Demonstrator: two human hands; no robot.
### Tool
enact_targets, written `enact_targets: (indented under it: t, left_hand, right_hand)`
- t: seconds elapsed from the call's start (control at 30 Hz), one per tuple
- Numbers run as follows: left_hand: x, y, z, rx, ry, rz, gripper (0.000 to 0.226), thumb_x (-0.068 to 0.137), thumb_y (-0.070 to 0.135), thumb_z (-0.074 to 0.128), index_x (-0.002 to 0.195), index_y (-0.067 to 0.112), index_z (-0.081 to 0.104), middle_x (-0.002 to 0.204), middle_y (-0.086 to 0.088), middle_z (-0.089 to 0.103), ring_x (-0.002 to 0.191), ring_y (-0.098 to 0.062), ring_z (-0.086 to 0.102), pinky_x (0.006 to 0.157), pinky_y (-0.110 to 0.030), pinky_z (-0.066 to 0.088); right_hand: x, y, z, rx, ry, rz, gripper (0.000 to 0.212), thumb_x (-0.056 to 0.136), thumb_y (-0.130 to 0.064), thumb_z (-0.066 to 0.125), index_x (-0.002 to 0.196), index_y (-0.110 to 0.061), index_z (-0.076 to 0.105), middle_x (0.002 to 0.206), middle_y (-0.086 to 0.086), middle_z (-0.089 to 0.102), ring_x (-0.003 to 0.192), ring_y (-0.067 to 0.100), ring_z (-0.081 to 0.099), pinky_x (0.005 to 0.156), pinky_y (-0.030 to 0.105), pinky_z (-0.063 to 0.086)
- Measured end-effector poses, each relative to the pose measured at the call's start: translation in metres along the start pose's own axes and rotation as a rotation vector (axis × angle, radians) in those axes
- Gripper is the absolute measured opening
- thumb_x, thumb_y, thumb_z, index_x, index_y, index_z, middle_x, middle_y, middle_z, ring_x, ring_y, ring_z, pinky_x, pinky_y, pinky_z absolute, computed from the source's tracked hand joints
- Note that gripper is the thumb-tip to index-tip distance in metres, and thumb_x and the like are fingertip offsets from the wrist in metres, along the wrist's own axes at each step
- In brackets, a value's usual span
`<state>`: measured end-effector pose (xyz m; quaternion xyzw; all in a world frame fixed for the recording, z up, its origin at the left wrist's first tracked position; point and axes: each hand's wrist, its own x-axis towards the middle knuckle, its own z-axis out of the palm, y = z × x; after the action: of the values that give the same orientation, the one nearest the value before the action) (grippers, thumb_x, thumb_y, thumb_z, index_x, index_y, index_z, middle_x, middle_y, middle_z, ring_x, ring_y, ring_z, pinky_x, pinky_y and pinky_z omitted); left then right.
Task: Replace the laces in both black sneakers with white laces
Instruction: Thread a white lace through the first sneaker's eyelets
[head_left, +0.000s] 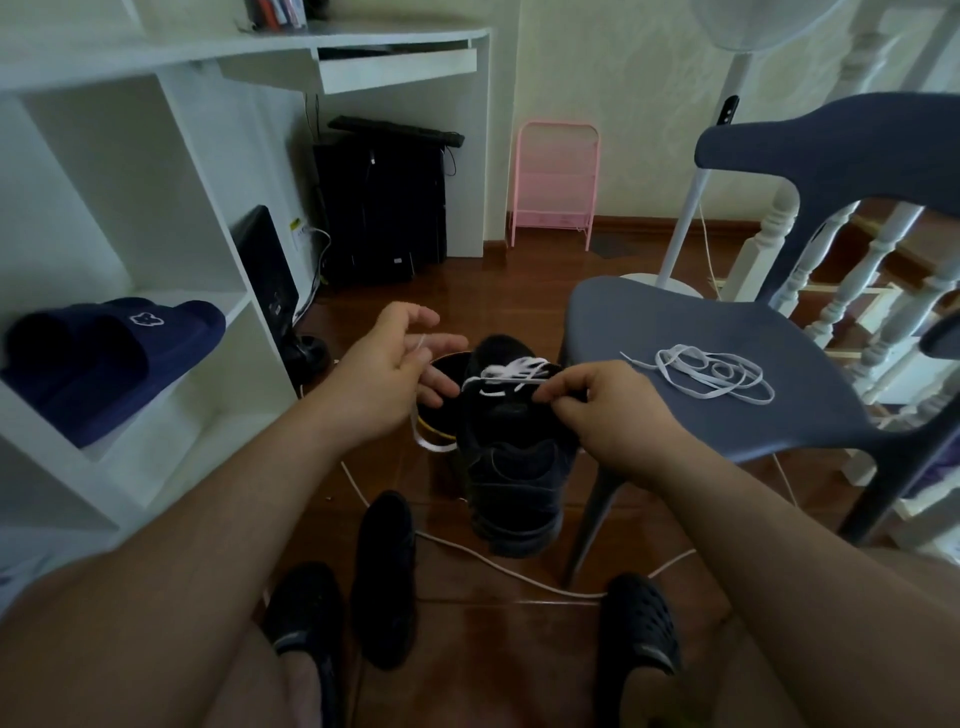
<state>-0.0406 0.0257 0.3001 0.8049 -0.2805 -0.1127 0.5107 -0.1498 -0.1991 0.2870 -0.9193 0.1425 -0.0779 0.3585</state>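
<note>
In the head view, a black sneaker is held upright beside the blue chair. A limp, light white lace is pinched by the right hand at the eyelets; its end is pinched by the half-open left hand. The stiff tip is judged the best hold. A spare white lace lies on the chair seat.

White desk upper left, shelf unit below it; pair of navy slippers on one shelf. Black computer tower under desk, cables trailing. Pink folding rack against far wall. Blue-grey plastic chair at right. White balusters behind chair. Floor: glossy brown wood.
</note>
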Motion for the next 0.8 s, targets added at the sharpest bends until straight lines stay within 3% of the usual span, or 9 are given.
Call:
enact_targets:
  t: [0.07, 0.13, 0.27, 0.37, 0.5, 0.6, 0.7, 0.8]
  left_hand:
    - [0.000, 0.002, 0.000, -0.017, 0.012, 0.002, 0.017, 0.113, 0.012, 0.039, 0.129, 0.012, 0.039, 0.130, 0.004, 0.068, 0.080, -0.022, 0.077, 0.068, -0.033, 0.061]
    - [0.003, 0.001, -0.002, 0.014, 0.053, 0.003, 0.005, 0.112, 0.018, 0.046, 0.116, 0.016, 0.046, 0.116, 0.006, 0.076, 0.072, -0.023, 0.076, 0.064, -0.038, 0.060]
    - [0.004, -0.002, 0.000, 0.138, 0.219, 0.099, 0.009, 0.100, 0.024, 0.069, 0.095, 0.032, 0.069, 0.092, 0.015, 0.076, 0.070, -0.009, 0.071, 0.071, -0.031, 0.057]
    - [0.000, 0.000, 0.007, 0.201, 0.120, 0.136, 0.016, 0.096, 0.025, 0.074, 0.093, 0.040, 0.074, 0.088, 0.022, 0.073, 0.082, 0.003, 0.069, 0.074, -0.018, 0.051]
    - [-0.001, -0.001, 0.013, 0.277, 0.099, 0.110, 0.015, 0.093, 0.031, 0.077, 0.100, 0.041, 0.069, 0.093, 0.016, 0.070, 0.082, 0.001, 0.065, 0.073, -0.017, 0.047]
    - [-0.002, 0.000, 0.013, 0.305, 0.094, 0.077, 0.010, 0.091, 0.036, 0.079, 0.092, 0.038, 0.069, 0.086, 0.014, 0.070, 0.076, 0.001, 0.063, 0.068, -0.015, 0.044]
    - [-0.005, 0.001, 0.014, 0.319, 0.073, 0.083, 0.006, 0.092, 0.037, 0.078, 0.091, 0.038, 0.072, 0.083, 0.015, 0.070, 0.075, 0.005, 0.063, 0.064, -0.009, 0.042]
    - [-0.004, 0.002, 0.012, 0.319, 0.069, 0.066, 0.006, 0.092, 0.037, 0.077, 0.089, 0.037, 0.072, 0.080, 0.016, 0.071, 0.075, 0.005, 0.065, 0.063, -0.009, 0.043]
  right_hand:
    - [-0.001, -0.002, -0.002, -0.099, 0.037, -0.059, 0.025, 0.097, -0.022, 0.069, 0.118, -0.034, 0.078, 0.109, -0.010, 0.077, 0.093, 0.006, 0.069, 0.072, 0.007, 0.044]
    - [-0.002, -0.005, -0.003, -0.209, 0.079, -0.167, 0.033, 0.093, -0.031, 0.076, 0.126, -0.034, 0.075, 0.118, -0.011, 0.075, 0.109, 0.009, 0.066, 0.082, 0.010, 0.039]
    - [-0.003, -0.012, 0.001, -0.348, 0.150, -0.392, 0.042, 0.076, -0.055, 0.083, 0.113, -0.036, 0.078, 0.094, -0.010, 0.068, 0.090, 0.010, 0.061, 0.069, 0.013, 0.032]
    - [-0.005, -0.018, 0.007, -0.362, 0.091, -0.437, 0.059, 0.067, -0.061, 0.086, 0.116, -0.031, 0.074, 0.102, -0.008, 0.061, 0.093, 0.012, 0.055, 0.075, 0.024, 0.039]
    - [-0.008, -0.020, 0.015, -0.363, -0.043, -0.431, 0.065, 0.068, -0.047, 0.089, 0.126, -0.030, 0.064, 0.111, -0.008, 0.052, 0.098, 0.011, 0.051, 0.081, 0.021, 0.043]
    - [-0.005, -0.015, 0.020, -0.389, 0.055, -0.469, 0.045, 0.078, -0.024, 0.079, 0.121, -0.028, 0.067, 0.105, -0.006, 0.054, 0.092, 0.016, 0.057, 0.075, 0.021, 0.046]
    - [-0.004, -0.015, 0.021, -0.361, 0.168, -0.464, 0.031, 0.083, -0.019, 0.070, 0.113, -0.026, 0.076, 0.094, -0.004, 0.062, 0.086, 0.018, 0.060, 0.071, 0.034, 0.052]
    - [-0.006, -0.014, 0.022, -0.298, 0.216, -0.457, 0.019, 0.084, -0.015, 0.069, 0.102, -0.019, 0.074, 0.088, -0.004, 0.064, 0.082, 0.021, 0.061, 0.069, 0.037, 0.051]
